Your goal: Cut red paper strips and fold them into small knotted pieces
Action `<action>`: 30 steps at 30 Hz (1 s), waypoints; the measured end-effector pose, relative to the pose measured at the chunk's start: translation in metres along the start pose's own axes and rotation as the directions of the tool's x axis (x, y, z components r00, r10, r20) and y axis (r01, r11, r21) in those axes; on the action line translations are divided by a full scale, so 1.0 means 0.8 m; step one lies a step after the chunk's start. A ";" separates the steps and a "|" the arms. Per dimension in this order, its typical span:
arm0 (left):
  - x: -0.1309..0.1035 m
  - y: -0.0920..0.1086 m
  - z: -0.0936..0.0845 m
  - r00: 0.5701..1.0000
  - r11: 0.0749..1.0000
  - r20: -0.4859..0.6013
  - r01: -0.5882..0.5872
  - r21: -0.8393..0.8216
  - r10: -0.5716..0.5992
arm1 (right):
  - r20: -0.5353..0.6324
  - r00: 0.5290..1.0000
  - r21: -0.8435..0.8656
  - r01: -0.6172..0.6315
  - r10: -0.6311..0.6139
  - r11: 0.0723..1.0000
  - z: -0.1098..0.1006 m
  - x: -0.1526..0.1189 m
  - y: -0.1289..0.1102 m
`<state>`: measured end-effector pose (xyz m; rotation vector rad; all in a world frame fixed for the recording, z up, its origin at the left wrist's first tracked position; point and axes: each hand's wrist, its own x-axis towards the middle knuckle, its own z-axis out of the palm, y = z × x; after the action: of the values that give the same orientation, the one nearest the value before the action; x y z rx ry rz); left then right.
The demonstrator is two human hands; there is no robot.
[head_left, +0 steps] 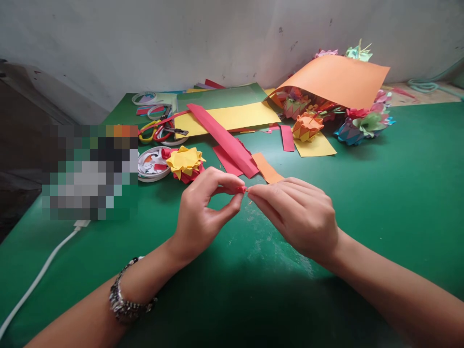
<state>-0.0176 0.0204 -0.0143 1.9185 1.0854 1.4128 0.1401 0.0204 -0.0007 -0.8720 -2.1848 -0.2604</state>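
Over the green table (398, 203), my left hand (203, 208) pinches a small red paper piece (242, 190) between thumb and forefinger. The fingertips of my right hand (300, 212) are pressed together at the right end of that same piece, where a tiny yellowish bit shows. Most of the piece is hidden by my fingers. Just beyond my hands lie an orange paper strip (267, 168) and a long red paper strip (224, 140). Left of them sits a yellow and red folded paper flower (185, 163), close behind my left hand.
Yellow-handled scissors (148, 135) and a tape roll (154, 174) lie at the left. A yellow paper sheet (235, 118) is at the back. Several folded paper flowers (362, 125) and a curved orange sheet (337, 79) stand back right. A white cable (47, 263) runs along the left.
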 end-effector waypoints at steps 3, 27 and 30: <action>0.000 -0.001 0.000 0.999 0.998 0.003 -0.037 0.056 0.037 | 0.126 0.959 0.269 -0.280 0.254 0.922 0.000 0.003 -0.003; 0.000 -0.005 0.000 1.000 1.000 0.026 -0.006 0.025 0.005 | 0.170 0.948 0.243 -0.305 0.269 0.921 0.002 0.003 0.000; 0.000 -0.004 0.000 0.998 0.996 0.023 -0.057 0.067 0.055 | 0.399 0.827 0.456 -0.554 0.396 0.696 -0.002 0.011 0.000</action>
<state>-0.0189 0.0225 -0.0170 2.0216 1.0909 1.3992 0.1367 0.0242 0.0063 -1.1337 -1.9929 0.7753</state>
